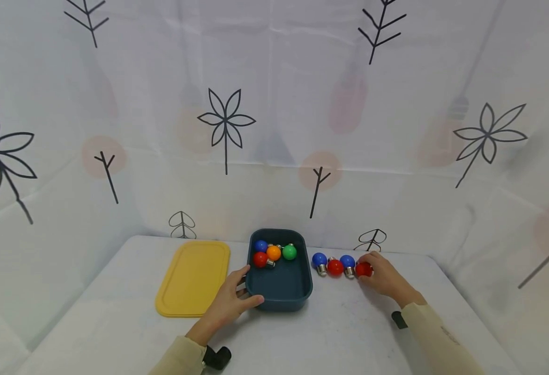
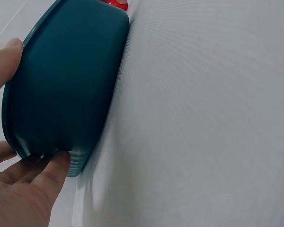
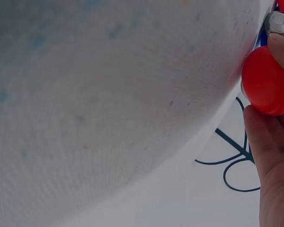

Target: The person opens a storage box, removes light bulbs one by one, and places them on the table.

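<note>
While your left hand (image 1: 227,302) has the dark teal bin (image 1: 279,302) by its near left corner in the head view, your right hand (image 1: 384,276) is at the right end of a row of bulbs, pinching the end red bulb (image 1: 363,269). Leftward from it on the white worktop (image 1: 331,333) you've got a blue bulb (image 1: 347,261), a second red bulb (image 1: 335,267) and another blue bulb (image 1: 319,260), all right of the bin. Blue, red, orange and green bulbs (image 1: 273,253) bunch toward the bin's far end, and a yellow tray (image 1: 192,278) lies left of it.

Left wrist cam: your thumb's on the rim, fingers bent against the side, so the grip spans just that corner.

Right wrist cam: your grip is only bulb-wide, thumb above and fingers below, with a silver screw base (image 3: 278,22) right beside your thumb.
</note>
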Demonstrator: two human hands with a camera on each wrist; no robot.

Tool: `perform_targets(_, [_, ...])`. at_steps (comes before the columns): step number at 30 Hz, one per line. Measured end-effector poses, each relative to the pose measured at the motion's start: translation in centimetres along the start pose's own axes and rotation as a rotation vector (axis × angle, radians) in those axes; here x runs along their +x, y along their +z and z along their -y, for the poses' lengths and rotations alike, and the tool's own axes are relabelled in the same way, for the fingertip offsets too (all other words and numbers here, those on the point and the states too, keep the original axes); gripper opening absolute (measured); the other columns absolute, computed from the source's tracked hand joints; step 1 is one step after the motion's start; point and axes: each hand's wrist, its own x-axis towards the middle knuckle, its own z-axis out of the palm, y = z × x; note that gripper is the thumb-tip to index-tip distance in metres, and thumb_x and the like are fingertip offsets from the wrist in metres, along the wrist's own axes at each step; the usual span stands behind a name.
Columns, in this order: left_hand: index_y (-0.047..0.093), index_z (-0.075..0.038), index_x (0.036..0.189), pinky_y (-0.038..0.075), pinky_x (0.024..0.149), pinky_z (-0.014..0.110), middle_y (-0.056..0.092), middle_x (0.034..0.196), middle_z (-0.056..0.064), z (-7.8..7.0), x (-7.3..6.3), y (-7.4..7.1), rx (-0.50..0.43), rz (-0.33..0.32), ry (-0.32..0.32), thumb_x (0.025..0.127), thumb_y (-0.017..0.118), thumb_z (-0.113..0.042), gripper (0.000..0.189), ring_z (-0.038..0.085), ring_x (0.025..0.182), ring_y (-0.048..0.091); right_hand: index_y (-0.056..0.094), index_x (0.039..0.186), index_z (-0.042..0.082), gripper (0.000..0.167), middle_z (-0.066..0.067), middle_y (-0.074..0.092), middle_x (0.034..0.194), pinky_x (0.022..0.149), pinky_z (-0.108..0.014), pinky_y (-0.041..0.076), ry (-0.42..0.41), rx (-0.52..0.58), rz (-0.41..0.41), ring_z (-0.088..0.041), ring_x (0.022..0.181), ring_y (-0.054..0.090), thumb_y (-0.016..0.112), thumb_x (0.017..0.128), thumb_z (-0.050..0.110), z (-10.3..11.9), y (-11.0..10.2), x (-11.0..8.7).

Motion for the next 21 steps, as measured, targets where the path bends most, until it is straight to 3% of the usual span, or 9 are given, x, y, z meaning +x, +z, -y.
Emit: perform_targets(21, [0.028, -0.005, 0.149, 0.039, 0.104, 0.048, 0.029, 0.149, 0.019, -0.17, -0.16, -0.01, -0.004, -0.001, 0.005, 0.081, 0.077, -0.032, 0.089, 0.037, 0.134, 0.035, 0.057, 0.124, 0.001, 0.049, -0.014, 0.053, 0.118, 0.090, -0.049, 0.052, 0.018, 0.026, 0.033, -0.033, 0.106, 0.053, 0.076, 0.080, 0.013, 0.35, -0.35, -0.02])
